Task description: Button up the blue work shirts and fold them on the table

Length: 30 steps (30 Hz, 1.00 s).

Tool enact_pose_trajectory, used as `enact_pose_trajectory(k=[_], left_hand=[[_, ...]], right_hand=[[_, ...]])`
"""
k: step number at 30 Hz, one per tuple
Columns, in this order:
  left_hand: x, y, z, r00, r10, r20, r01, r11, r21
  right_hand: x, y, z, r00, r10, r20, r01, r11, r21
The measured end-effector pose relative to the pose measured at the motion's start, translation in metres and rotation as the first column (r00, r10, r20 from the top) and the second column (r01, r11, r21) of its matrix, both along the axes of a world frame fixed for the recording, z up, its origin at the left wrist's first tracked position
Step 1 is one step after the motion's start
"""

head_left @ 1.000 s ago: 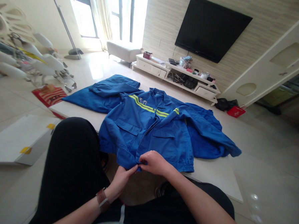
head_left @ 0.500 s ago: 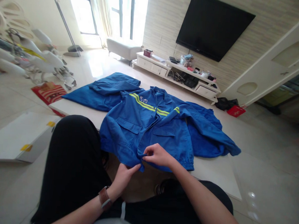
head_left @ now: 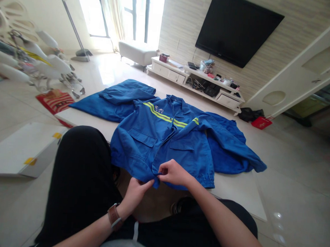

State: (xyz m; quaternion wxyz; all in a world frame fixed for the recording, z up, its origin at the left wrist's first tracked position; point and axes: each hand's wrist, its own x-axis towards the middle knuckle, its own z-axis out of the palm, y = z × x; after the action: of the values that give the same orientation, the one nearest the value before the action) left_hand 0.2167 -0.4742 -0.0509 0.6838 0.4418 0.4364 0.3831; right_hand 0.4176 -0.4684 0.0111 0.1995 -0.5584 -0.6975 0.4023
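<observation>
A blue work jacket (head_left: pixel 142 139) with yellow reflective stripes across the chest lies front up on a low white table (head_left: pixel 241 190), its hem toward me. My left hand (head_left: pixel 136 192) pinches the bottom edge of the front opening, thumb on top and fingers under the cloth. Just to its right, my right hand (head_left: pixel 173 173) grips the other front edge at the hem between thumb and fingers. The two edges meet between my hands, and the fastening there is too small to make out. More blue cloth (head_left: pixel 110 102) is spread under and beside the jacket.
My knees (head_left: pixel 82 163) flank the near table edge. At left are a white box-like piece (head_left: pixel 19 149) with yellow tabs, a red paper bag (head_left: pixel 55 103) and a rack with white padded arms (head_left: pixel 46 62). A low TV cabinet (head_left: pixel 167 72) stands beyond.
Both hands keep their hold at the hem with only tiny finger shifts. The jacket lies almost the same, and the view has moved very slightly.
</observation>
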Motion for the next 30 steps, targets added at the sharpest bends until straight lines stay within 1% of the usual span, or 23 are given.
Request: enact_pose_trajectory(k=[3, 6, 9, 11, 14, 17, 22, 25, 30], left_hand=[[0.000, 0.000, -0.001, 1.000, -0.022, -0.010, 0.022, 1.000, 0.007], [-0.001, -0.001, 0.001, 1.000, -0.019, -0.015, 0.019, 1.000, 0.007], [-0.001, -0.002, 0.002, 1.000, -0.013, -0.018, 0.012, 0.999, -0.030], [-0.001, -0.003, 0.000, 1.000, -0.019, -0.014, 0.018, 0.998, -0.058], [-0.001, -0.002, -0.005, 1.000, -0.028, -0.014, 0.027, 0.997, -0.072], [0.000, -0.001, -0.007, 0.999, -0.026, -0.021, 0.024, 0.996, -0.081], [0.000, -0.001, -0.004, 1.000, -0.023, 0.000, 0.023, 0.993, -0.117], [0.000, 0.000, -0.003, 1.000, -0.017, 0.006, 0.017, 0.993, -0.117], [-0.001, 0.000, -0.002, 1.000, -0.019, -0.005, 0.018, 0.987, -0.162]], right_hand=[[-0.002, -0.002, -0.001, 0.998, 0.009, 0.060, -0.012, 0.998, 0.058], [-0.004, -0.003, -0.001, 0.995, 0.025, 0.096, -0.034, 0.995, 0.092], [-0.005, -0.003, -0.002, 0.994, 0.043, 0.098, -0.048, 0.997, 0.056], [-0.005, -0.003, -0.004, 0.992, 0.070, 0.102, -0.073, 0.997, 0.027], [-0.006, -0.004, -0.007, 0.983, 0.098, 0.153, -0.104, 0.994, 0.036], [-0.006, -0.005, -0.008, 0.973, 0.089, 0.212, -0.107, 0.991, 0.075], [-0.006, -0.006, -0.012, 0.954, 0.092, 0.285, -0.127, 0.986, 0.105], [-0.008, -0.007, -0.015, 0.934, 0.081, 0.348, -0.130, 0.984, 0.121], [-0.010, -0.008, -0.015, 0.899, 0.059, 0.434, -0.130, 0.982, 0.136]])
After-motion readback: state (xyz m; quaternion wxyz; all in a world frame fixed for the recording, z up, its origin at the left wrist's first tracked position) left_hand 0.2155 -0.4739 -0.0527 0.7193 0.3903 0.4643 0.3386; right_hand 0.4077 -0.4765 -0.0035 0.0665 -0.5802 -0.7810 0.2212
